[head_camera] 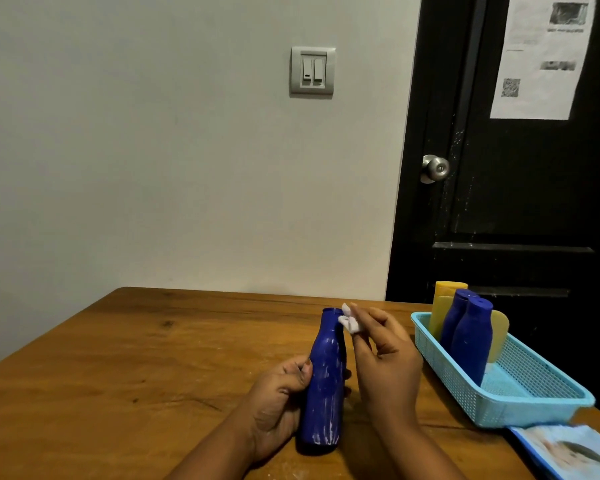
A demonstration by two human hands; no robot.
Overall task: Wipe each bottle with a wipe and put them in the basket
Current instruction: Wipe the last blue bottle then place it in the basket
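Near the front edge of the surface (118, 375), the left hand (278, 403) curls its fingers round the lower body of an upright blue bottle (326, 382). The right hand (385, 362) pinches a small white wipe (350, 322) at the bottle's neck, seemingly touching it. At the right edge, a light-blue basket (534, 407) holds two more blue bottles (471, 341) and yellow bottles (444, 303).

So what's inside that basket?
Four upright things: a blue bottle, a second blue bottle behind it, a yellow bottle, and a yellow piece half hidden. The basket floor behind them is covered.
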